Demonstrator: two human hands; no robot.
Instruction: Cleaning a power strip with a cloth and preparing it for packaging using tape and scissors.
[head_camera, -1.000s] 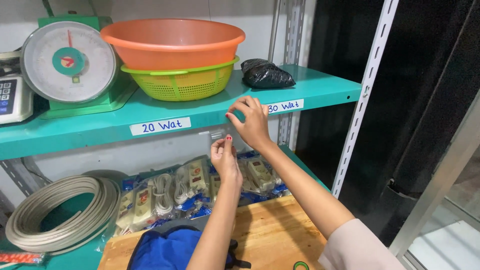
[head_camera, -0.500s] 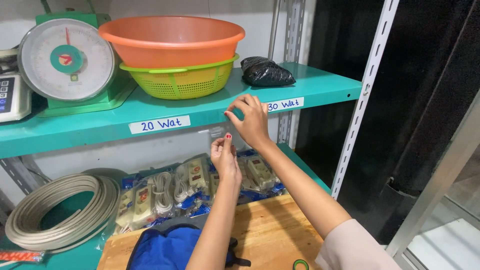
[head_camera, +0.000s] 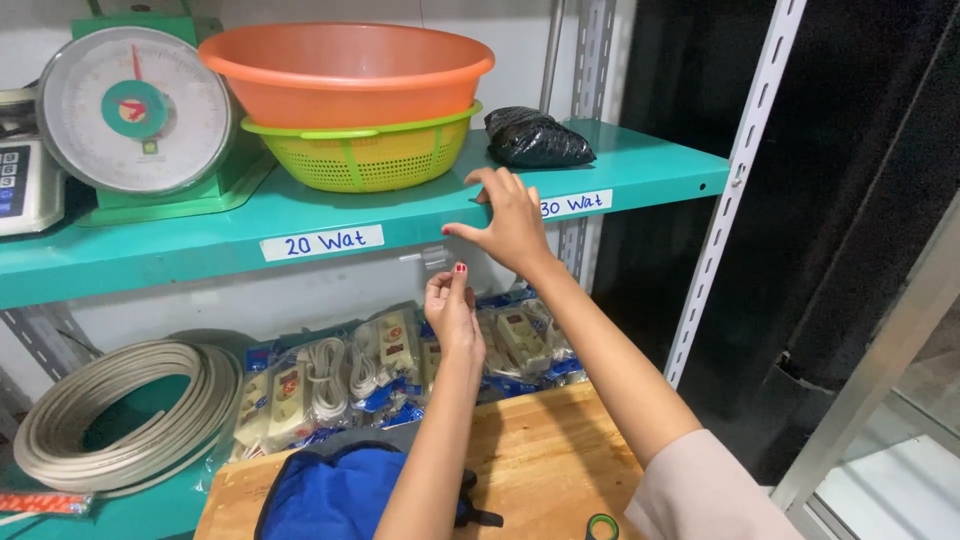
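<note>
A teal metal shelf fills the view, its front edge carrying paper labels. At twelve o'clock the right hand rests open-fingered on the edge, steadying it; just below, the left hand pinches a clear tape strip hanging from the edge.

A short strip of clear tape sticks to the front edge of the teal shelf, between two white paper labels. It is glossy and see-through, hangs slightly below the shelf edge, and sits just above the left hand's raised fingertips.
</note>
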